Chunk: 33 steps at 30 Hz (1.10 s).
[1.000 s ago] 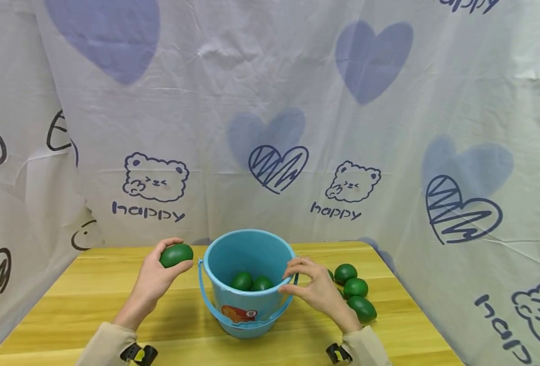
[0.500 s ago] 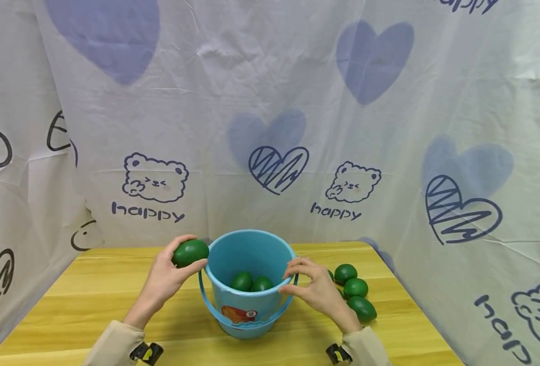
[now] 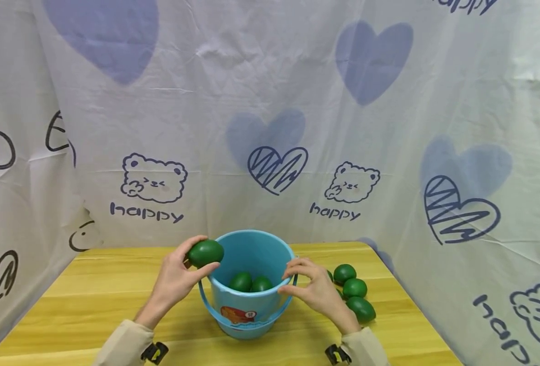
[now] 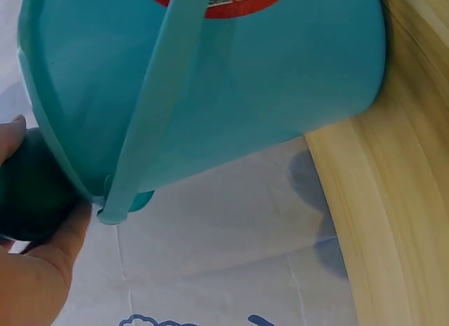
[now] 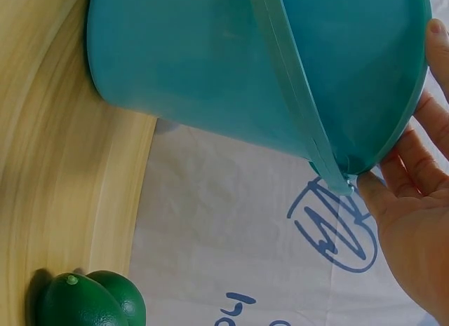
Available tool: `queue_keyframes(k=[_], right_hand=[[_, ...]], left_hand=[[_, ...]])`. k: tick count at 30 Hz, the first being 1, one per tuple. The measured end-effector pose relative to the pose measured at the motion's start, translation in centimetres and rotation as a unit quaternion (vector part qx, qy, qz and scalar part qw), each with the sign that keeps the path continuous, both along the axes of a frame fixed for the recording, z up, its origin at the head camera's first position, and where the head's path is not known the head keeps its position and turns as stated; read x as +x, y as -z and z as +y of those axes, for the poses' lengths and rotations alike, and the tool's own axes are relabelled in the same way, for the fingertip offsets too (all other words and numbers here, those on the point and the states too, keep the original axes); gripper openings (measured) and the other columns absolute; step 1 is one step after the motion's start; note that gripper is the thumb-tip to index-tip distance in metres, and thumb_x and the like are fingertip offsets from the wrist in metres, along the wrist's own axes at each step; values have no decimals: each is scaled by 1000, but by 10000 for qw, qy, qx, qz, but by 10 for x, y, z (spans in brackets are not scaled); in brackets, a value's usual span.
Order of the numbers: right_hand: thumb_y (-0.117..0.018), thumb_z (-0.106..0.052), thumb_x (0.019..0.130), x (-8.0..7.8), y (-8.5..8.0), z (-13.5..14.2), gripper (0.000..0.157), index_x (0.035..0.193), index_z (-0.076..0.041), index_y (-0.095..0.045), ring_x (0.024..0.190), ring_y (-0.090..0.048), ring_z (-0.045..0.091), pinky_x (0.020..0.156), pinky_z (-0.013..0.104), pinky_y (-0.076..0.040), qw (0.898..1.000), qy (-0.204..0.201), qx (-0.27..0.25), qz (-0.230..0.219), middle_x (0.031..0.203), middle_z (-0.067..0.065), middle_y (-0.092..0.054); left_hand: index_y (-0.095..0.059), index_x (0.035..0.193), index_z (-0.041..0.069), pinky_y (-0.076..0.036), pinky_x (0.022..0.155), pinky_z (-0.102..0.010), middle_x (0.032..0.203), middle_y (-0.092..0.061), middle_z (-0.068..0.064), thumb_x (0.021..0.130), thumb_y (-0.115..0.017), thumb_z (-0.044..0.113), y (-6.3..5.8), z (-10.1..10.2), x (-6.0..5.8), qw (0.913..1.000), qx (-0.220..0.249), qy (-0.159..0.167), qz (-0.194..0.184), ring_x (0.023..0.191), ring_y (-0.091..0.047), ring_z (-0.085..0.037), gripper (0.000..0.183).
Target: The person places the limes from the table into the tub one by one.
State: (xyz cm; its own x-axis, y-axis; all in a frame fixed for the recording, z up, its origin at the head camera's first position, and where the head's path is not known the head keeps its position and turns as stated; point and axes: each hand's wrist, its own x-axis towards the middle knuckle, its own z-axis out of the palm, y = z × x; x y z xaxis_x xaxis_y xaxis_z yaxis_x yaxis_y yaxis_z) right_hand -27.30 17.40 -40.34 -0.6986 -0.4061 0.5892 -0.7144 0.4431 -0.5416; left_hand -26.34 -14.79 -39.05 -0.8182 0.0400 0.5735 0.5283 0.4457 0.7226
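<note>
My left hand [image 3: 176, 277] holds a dark green avocado [image 3: 206, 253] between thumb and fingers, at the left rim of a light blue bucket [image 3: 240, 300]. In the left wrist view the same avocado [image 4: 35, 189] overlaps the bucket's edge; I cannot tell whether they touch. Two avocados [image 3: 241, 281] lie inside the bucket, which stands upright with its handle [image 3: 206, 303] hanging down in front. On the opposite side my right hand [image 3: 316, 290] pinches the rim, fingers over the edge and thumb near the handle joint, as the right wrist view shows.
Several more avocados [image 3: 354, 288] lie on the wooden table [image 3: 183, 335] to the right, behind the right hand and partly hidden by it. A pale printed cloth [image 3: 261, 101] hangs behind the table and along both sides.
My left hand has carried its avocado rightward, from beside the bucket to its left rim. The right hand has stayed on the rim, and the bucket stands where it was.
</note>
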Motion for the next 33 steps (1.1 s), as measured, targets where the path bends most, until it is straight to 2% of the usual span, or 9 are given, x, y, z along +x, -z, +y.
queue_keyframes(k=[5,8,14,18,25,33], right_hand=[[-85,-23,74,-6,7,1,20,89,-18,-73,110,-61,22,99,47,-52,9999,-100,-91,-24,108,5,-67],[-84,-27,75,-6,8,3,19,89,-21,-73,110,-61,19,99,47,-52,9998,-143,-130,4,109,3,-67],[-84,-30,75,-6,10,6,21,89,-20,-73,109,-60,14,99,47,-52,9999,-115,-123,38,109,-10,-64],[-84,-30,75,-6,8,5,20,89,-24,-72,110,-60,15,100,47,-52,9999,-121,-67,20,109,-9,-64],[-85,-10,73,17,-18,-5,20,87,-5,-72,107,-62,29,97,49,-53,10000,-59,-43,-14,105,6,-67],[-85,-10,72,21,-22,-6,20,87,-4,-72,107,-62,29,98,51,-52,9999,-59,-61,-53,104,6,-67]], left_hand=[[-52,131,12,-60,82,-28,119,-63,-13,79,-84,17,5,3,0,9994,-111,276,154,99,-65,-24,61],[-52,130,9,-60,80,-29,118,-63,-12,78,-84,16,5,5,-1,9984,-267,349,362,97,-64,-22,61],[-58,128,10,-56,72,-25,122,-61,-6,78,-85,23,6,9,-5,9935,-849,308,697,94,-58,-15,59],[-60,127,10,-57,76,-26,124,-61,-5,76,-86,23,5,9,-5,9932,-905,252,690,98,-60,-15,59],[-61,127,15,-59,80,-30,124,-64,-5,76,-86,27,3,9,-7,9924,-1023,306,610,102,-63,-17,58],[-62,126,15,-59,82,-31,123,-65,-5,76,-86,28,6,9,-8,9926,-948,388,651,102,-64,-17,57]])
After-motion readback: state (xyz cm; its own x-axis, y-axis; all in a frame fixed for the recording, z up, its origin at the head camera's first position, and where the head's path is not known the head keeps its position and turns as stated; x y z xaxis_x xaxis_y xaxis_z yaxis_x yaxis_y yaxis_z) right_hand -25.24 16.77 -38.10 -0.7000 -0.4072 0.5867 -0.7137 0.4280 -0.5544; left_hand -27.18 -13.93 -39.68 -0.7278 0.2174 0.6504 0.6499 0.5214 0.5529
